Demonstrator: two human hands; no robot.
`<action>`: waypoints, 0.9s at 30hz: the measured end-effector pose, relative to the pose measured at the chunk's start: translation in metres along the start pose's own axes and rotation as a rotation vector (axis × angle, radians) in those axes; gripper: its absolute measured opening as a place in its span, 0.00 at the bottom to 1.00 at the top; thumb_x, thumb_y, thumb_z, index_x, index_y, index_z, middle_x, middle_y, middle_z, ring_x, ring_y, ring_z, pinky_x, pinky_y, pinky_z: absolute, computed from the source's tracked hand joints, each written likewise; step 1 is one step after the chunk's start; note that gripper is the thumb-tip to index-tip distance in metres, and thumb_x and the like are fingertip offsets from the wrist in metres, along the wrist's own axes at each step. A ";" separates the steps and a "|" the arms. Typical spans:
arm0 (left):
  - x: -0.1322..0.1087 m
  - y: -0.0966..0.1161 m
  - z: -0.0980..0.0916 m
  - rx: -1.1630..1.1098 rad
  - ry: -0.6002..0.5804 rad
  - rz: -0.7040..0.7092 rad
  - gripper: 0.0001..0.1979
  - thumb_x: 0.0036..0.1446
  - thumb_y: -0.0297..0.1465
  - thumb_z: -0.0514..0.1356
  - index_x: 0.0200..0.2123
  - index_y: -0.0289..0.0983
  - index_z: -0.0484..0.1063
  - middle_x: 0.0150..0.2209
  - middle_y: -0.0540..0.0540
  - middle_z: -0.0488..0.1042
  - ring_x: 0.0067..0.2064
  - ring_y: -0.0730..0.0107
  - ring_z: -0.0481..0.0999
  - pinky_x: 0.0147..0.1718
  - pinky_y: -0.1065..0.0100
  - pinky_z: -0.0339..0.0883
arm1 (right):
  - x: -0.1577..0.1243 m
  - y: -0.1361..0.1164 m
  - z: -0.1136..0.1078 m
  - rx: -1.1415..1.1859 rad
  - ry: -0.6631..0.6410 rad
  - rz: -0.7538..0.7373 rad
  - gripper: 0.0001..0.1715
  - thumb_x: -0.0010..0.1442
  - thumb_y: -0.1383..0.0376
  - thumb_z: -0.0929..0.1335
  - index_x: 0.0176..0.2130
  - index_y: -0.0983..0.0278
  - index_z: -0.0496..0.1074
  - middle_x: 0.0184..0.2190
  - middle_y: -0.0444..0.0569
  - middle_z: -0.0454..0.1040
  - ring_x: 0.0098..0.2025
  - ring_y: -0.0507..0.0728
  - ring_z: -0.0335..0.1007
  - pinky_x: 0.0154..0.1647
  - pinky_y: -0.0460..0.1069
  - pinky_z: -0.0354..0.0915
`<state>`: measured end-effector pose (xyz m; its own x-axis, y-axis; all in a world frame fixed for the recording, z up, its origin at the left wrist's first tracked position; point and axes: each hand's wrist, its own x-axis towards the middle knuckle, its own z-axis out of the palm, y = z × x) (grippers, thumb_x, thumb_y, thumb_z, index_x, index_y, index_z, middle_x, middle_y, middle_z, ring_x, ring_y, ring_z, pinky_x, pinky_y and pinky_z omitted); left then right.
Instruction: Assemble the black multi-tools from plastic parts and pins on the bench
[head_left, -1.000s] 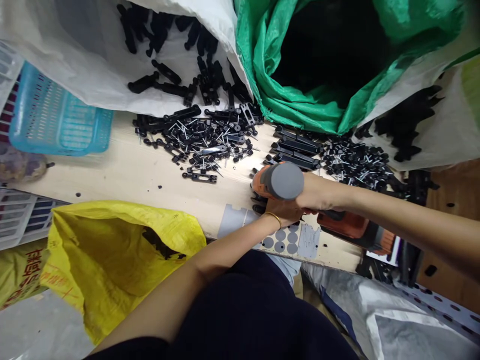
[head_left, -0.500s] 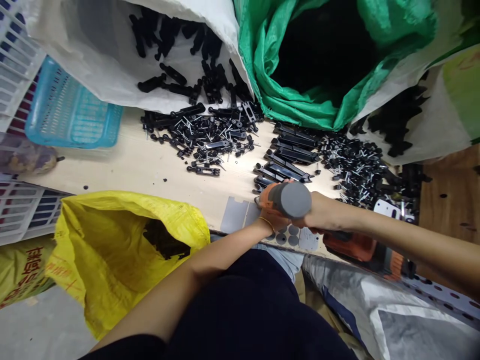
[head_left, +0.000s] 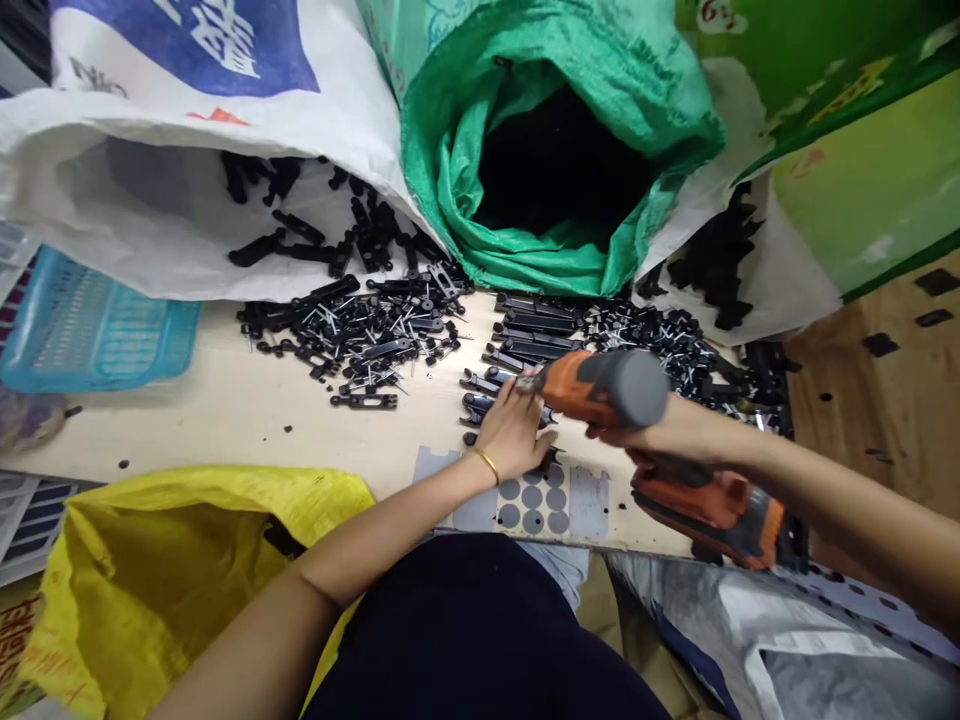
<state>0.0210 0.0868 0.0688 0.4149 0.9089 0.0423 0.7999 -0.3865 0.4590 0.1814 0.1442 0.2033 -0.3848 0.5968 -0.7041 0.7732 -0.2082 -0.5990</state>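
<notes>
My right hand (head_left: 660, 430) grips the handle of an orange and grey power drill (head_left: 607, 388), whose nose points left over the bench. My left hand (head_left: 514, 430), a gold bangle on its wrist, rests with fingers spread on black plastic strips (head_left: 517, 350) right at the drill's tip. A grey template with round holes (head_left: 529, 505) lies at the bench edge below both hands. Whether the left fingers pinch a piece is hidden.
Loose black parts and metal pins (head_left: 360, 335) spill from a white sack (head_left: 187, 200) at left. A green sack (head_left: 555, 150) stands open behind. More black parts (head_left: 675, 340) lie right. A blue basket (head_left: 90, 335) and a yellow sack (head_left: 172, 570) are at left.
The view tilted up and shifted. The drill tipped from upright to lying sideways, pointing left, and my left hand came out from under it onto the black strips.
</notes>
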 end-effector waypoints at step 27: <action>0.111 -0.052 0.007 0.263 -0.106 -0.090 0.31 0.64 0.39 0.43 0.64 0.26 0.45 0.66 0.35 0.44 0.66 0.54 0.45 0.62 0.58 0.40 | 0.026 0.027 -0.069 0.206 0.100 0.252 0.14 0.48 0.70 0.68 0.38 0.67 0.66 0.26 0.48 0.72 0.15 0.45 0.58 0.15 0.42 0.61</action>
<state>0.0282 0.2069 0.0434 0.3692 0.9253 -0.0870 0.9147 -0.3452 0.2102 0.2273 0.2077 0.1957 -0.1354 0.5780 -0.8047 0.7154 -0.5049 -0.4830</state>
